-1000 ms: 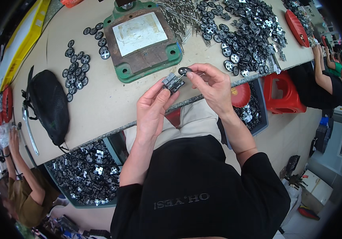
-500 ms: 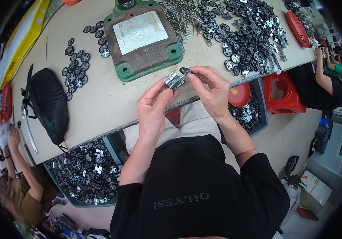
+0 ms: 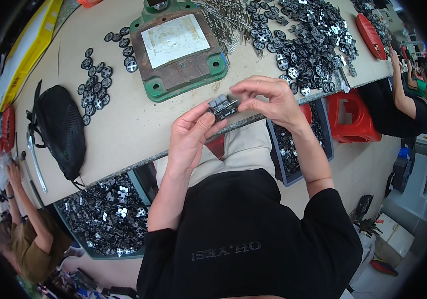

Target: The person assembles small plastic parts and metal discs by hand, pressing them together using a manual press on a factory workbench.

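Head view, the only one: one small block-shaped part (image 3: 222,107), grey and black, above the near edge of the table (image 3: 123,134), a thin projection at its right end. Left hand (image 3: 188,134): gripping the part between thumb and fingers, from its left and lower side. Right hand (image 3: 278,102): thumb and forefinger curved around the part's right end, tips apart; whether they touch it, or pinch something small there, cannot be told. Handling, as judged: light, stiff, probably hard plastic, rather slick on its smooth faces; the thin projection seems the weakest spot, so best held by the sides of the block, with that end left free. Beyond the hands: one green press base (image 3: 181,79) bearing a white sheet (image 3: 175,40); to its left, a group of black wheels (image 3: 98,104) with spoked hubs; to its right, a spread of thin metal rods (image 3: 228,22) and a heap of dark parts (image 3: 315,30). Further left: one black mesh pouch (image 3: 61,132). Far right: one red tray (image 3: 371,37).
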{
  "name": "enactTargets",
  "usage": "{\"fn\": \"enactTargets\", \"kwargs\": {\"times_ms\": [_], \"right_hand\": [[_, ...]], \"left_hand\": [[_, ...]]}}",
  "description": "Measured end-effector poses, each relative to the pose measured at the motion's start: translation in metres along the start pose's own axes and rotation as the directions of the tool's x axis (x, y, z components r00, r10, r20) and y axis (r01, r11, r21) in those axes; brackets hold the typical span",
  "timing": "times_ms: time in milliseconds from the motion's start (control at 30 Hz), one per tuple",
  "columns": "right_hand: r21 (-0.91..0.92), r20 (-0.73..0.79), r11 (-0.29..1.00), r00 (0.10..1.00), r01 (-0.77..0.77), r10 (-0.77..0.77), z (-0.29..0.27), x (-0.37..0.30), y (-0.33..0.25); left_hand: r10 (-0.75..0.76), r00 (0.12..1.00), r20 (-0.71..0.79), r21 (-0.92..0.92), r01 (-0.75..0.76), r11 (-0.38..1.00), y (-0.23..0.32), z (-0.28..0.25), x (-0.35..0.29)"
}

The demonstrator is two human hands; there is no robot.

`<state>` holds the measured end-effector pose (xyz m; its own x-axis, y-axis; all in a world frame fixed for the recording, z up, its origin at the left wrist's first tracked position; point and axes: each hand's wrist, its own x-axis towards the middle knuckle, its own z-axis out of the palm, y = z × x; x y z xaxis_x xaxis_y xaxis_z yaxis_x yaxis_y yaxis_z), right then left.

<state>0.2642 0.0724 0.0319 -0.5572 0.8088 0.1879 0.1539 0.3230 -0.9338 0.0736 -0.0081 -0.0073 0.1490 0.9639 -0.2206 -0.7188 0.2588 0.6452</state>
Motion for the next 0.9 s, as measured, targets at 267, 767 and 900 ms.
{"fn": "enactTargets", "kwargs": {"times_ms": [267, 767, 900], "right_hand": [[-0.172, -0.149, 0.973, 0.98, -0.155, 0.129, 0.006, 0.001, -0.002], [-0.307, -0.073, 0.949, 0.996, -0.069, 0.049, 0.057, 0.013, -0.003], [-0.453, 0.059, 0.891, 0.998, 0.03, -0.003, 0.061, 0.019, -0.006]], "left_hand": [[0.095, 0.993, -0.064, -0.031, -0.097, 0.995, -0.004, -0.001, 0.002], [0.267, 0.926, -0.267, -0.04, -0.287, 0.957, 0.018, -0.024, -0.027], [0.243, 0.928, -0.283, -0.051, -0.268, 0.962, 0.018, -0.028, -0.031]]}}
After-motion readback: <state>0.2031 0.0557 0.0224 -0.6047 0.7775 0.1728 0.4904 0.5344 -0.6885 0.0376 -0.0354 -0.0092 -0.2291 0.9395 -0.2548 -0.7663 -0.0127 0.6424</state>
